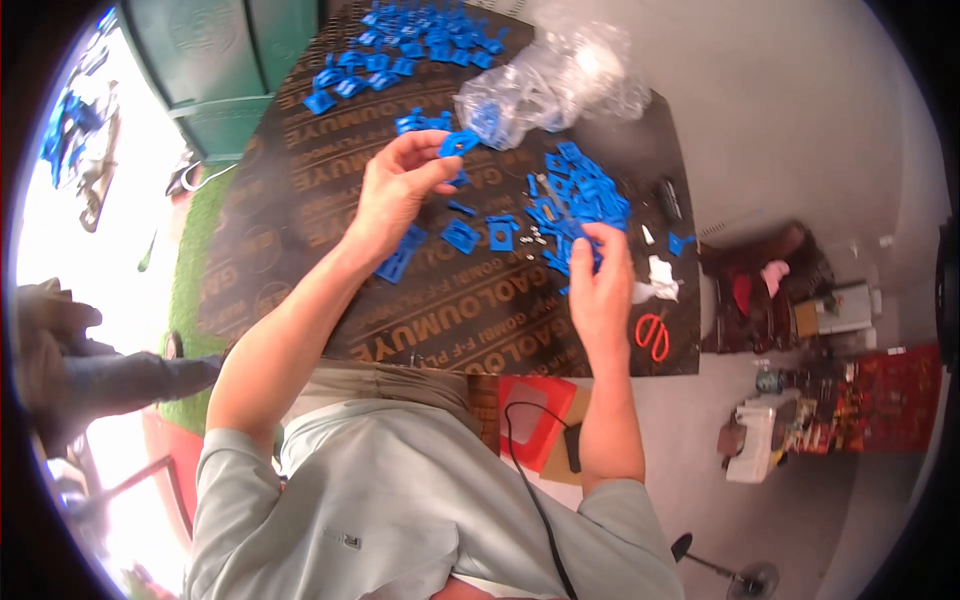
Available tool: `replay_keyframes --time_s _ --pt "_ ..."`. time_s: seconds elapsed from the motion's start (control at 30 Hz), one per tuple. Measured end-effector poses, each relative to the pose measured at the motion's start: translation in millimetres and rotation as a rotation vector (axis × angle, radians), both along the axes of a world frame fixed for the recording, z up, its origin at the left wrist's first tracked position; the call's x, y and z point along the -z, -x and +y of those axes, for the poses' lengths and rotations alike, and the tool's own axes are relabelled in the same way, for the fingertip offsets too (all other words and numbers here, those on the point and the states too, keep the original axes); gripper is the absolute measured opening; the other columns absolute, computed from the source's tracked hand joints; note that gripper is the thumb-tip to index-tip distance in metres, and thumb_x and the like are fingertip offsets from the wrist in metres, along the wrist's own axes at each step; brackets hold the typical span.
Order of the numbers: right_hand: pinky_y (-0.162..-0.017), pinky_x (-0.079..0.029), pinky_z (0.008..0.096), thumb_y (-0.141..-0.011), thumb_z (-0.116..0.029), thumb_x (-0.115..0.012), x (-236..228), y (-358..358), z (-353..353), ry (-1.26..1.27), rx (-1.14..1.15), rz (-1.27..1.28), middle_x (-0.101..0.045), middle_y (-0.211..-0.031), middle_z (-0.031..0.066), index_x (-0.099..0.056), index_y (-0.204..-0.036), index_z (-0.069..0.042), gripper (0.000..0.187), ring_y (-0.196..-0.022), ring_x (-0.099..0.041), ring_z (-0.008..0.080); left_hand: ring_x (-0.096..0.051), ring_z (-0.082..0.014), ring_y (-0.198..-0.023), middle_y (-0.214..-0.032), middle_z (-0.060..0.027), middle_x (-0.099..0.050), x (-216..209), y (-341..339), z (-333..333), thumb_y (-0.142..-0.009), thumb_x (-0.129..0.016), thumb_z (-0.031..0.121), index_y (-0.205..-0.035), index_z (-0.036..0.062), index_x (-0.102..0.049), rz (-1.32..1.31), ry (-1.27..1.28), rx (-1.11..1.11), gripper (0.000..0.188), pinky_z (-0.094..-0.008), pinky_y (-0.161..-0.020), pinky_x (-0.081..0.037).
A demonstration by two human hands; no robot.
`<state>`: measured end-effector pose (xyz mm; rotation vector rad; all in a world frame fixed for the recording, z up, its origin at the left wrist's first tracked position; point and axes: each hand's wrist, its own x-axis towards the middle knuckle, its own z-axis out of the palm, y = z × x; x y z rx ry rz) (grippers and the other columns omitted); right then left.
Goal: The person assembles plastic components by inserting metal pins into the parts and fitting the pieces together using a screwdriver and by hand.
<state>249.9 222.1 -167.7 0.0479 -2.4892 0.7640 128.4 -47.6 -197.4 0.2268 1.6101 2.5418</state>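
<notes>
A small blue plastic part (458, 143) is held over the middle of the table, pinched between the thumb and fingers of the left hand (395, 190). In this view it lies next to the near end of a clear plastic bag (590, 75); whether the two touch cannot be told. The right hand (603, 285) reaches to the near edge of a heap of blue parts (590, 190), its thumb and forefinger bent toward each other. Some blue shows between them, but whether the hand grips a piece cannot be told.

Between the hands lie two separate blue pieces, a tilted one (460, 236) and a squarer one (502, 233), with tiny pale bits (530, 237) scattered beside the heap. A longer blue piece (403, 252) lies just beside the left forearm. Many more blue pieces (425, 38) spread across the far end of the dark printed table (330, 190).

To the right of the heap are a black rod-shaped object (670, 200), a lone blue piece (680, 243) and a crumpled white scrap (662, 277). Scissors with orange-red handles (653, 337) lie near the table's right edge. Beyond the table, a green panel (205, 60) stands at upper left, above a strip of green matting (192, 265).
</notes>
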Motion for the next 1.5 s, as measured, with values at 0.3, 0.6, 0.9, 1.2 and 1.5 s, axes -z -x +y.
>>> replay_keyframes --time_s 0.3,0.6,0.9,1.2,1.5 --pt "-0.067 -0.056 0.0387 -0.095 -0.009 -0.08 -17.3 67.8 -33.2 -0.033 -0.361 0.31 -0.074 -0.095 0.0131 -0.072 -0.117 -0.002 0.024 -0.078 -0.071 0.0291 -0.071 -0.0108 -0.097 -0.111 -0.0019 -0.075 -8.1 3.8 -7.8 -0.099 -0.078 0.012 -0.129 0.0034 -0.068 -0.019 0.018 -0.062 0.033 -0.0281 -0.087 -0.06" --pt "-0.064 -0.056 0.0375 -0.087 -0.003 -0.086 0.4 64.9 -33.1 -0.064 -0.403 0.375 -0.074 -0.09 0.0093 -0.075 -0.118 -0.003 0.033 -0.073 -0.069 0.0261 -0.07 -0.0081 -0.101 -0.116 -0.0012 -0.073 -13.0 -2.3 -0.6 -0.098 -0.078 0.006 -0.132 0.0025 -0.065 -0.011 0.107 -0.159 0.036 -0.0268 -0.085 -0.059" --pt "-0.063 -0.056 0.0355 -0.085 -0.002 -0.087 3.7 66.6 -30.1 -0.039 -0.432 0.411 -0.073 -0.091 0.0083 -0.075 -0.118 -0.003 0.035 -0.073 -0.068 0.0248 -0.065 -0.0052 -0.091 -0.102 -0.0003 -0.071 -13.3 -7.8 7.4 -0.095 -0.081 0.006 -0.131 0.0025 -0.064 0.004 0.118 -0.187 0.04 -0.0227 -0.083 -0.054" --pt "-0.064 -0.057 0.0352 -0.086 -0.003 -0.086 5.4 68.3 -34.1 -0.05 -0.439 0.4 -0.074 -0.094 0.0086 -0.074 -0.119 -0.004 0.035 -0.074 -0.069 0.0247 -0.068 -0.0063 -0.095 -0.116 -0.0014 -0.073 -11.9 -8.6 2.7 -0.098 -0.078 0.003 -0.133 0.0019 -0.064 0.047 0.142 -0.18 0.037 -0.0248 -0.081 -0.056" --pt "-0.063 -0.056 0.034 -0.086 -0.003 -0.087 4.7 68.4 -35.3 -0.072 -0.428 0.409 -0.073 -0.092 0.0072 -0.074 -0.121 -0.005 0.037 -0.074 -0.069 0.0232 -0.067 -0.0053 -0.093 -0.114 -0.001 -0.073 -12.4 -8.2 3.9 -0.098 -0.078 0.002 -0.132 0.0017 -0.065 0.075 0.155 -0.198 0.037 -0.0234 -0.079 -0.055"
